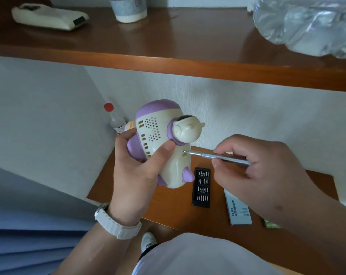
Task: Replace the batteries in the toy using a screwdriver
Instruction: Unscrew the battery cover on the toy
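A cream and purple rocket-shaped toy (160,128) with a small figure on its side is held up over the low wooden table (168,207). My left hand (136,171) grips it from below and behind, thumb across its body. My right hand (263,167) pinches a slim silver screwdriver (211,155) held roughly level. Its tip touches a small screw hole on the toy's cream shell just below the figure. A black tray of screwdriver bits (201,187) lies on the table under the toy.
A pale blue box (240,209) and a green pack (271,224) lie on the table at right. A red-capped bottle (114,120) stands by the wall. The upper shelf (168,46) holds a white device (49,15), a cup (128,8) and a plastic bag (307,24).
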Available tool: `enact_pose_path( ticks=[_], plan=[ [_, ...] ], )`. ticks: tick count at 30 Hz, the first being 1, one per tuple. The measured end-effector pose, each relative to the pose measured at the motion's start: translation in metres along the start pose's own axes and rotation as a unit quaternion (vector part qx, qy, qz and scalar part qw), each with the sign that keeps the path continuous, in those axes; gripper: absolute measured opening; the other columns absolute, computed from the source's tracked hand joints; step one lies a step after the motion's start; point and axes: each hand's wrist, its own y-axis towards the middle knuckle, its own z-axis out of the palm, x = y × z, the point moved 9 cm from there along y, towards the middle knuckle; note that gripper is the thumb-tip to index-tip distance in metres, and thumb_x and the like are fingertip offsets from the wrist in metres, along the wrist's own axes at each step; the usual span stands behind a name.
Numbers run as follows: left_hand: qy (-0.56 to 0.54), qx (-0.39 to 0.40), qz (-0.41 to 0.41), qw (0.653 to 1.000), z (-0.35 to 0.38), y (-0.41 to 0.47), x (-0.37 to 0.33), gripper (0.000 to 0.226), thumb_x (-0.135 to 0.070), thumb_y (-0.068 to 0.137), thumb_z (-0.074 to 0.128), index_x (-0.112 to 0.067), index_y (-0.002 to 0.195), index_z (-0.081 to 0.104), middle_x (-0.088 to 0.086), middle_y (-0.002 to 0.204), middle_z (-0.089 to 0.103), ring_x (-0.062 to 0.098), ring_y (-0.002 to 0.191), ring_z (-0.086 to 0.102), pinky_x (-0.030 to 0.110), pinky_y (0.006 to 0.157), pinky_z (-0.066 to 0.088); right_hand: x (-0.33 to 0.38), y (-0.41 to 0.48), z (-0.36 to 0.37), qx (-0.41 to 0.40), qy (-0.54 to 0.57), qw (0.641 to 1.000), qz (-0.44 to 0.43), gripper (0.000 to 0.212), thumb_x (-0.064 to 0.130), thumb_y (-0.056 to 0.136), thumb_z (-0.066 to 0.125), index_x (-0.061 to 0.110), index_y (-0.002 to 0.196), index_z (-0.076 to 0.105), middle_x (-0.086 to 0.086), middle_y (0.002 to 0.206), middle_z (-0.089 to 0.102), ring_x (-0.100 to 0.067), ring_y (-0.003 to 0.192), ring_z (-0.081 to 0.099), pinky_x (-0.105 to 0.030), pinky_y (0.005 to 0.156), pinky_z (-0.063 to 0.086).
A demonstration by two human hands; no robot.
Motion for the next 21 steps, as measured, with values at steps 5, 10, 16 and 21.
enact_pose_path(
  ticks=[5,10,16,21],
  plan=[
    [0.024,0.007,0.016,1.0,0.004,0.0,-0.003,0.067,-0.048,0.064,0.086,-0.033,0.119,0.048,-0.009,0.108,0.072,0.017,0.098,0.074,0.029,0.067,0.062,-0.006,0.0,0.0,0.014,0.022,0.999,0.047,0.009,0.031,0.079,0.059,0.027,0.074,0.065,0.008,0.047,0.047,-0.004,0.05,0.05,-0.006,0.046,0.036],
    [0.05,0.007,0.038,0.998,0.006,-0.002,-0.007,0.065,-0.051,0.064,0.086,-0.039,0.116,0.049,-0.01,0.109,0.071,0.018,0.099,0.073,0.031,0.066,0.062,-0.012,-0.001,-0.002,0.028,0.055,0.995,0.075,0.009,0.034,0.077,0.057,0.031,0.07,0.062,0.012,0.054,0.055,-0.003,0.043,0.05,-0.008,0.043,0.036],
    [0.04,0.016,0.023,0.999,0.012,-0.002,-0.003,0.072,-0.054,0.061,0.088,-0.035,0.118,0.049,-0.008,0.109,0.071,0.018,0.1,0.073,0.033,0.069,0.062,-0.018,-0.004,-0.005,0.033,0.078,0.992,0.09,0.011,0.033,0.078,0.057,0.031,0.068,0.061,0.011,0.054,0.056,-0.004,0.046,0.052,-0.008,0.045,0.037],
    [0.029,0.028,0.012,0.999,0.022,-0.004,0.0,0.074,-0.057,0.06,0.089,-0.034,0.118,0.049,-0.009,0.109,0.072,0.018,0.099,0.073,0.029,0.067,0.062,-0.021,-0.009,-0.01,0.032,0.051,0.995,0.084,0.013,0.036,0.08,0.055,0.03,0.069,0.059,0.011,0.061,0.059,-0.007,0.055,0.055,-0.009,0.046,0.038]
  ],
)
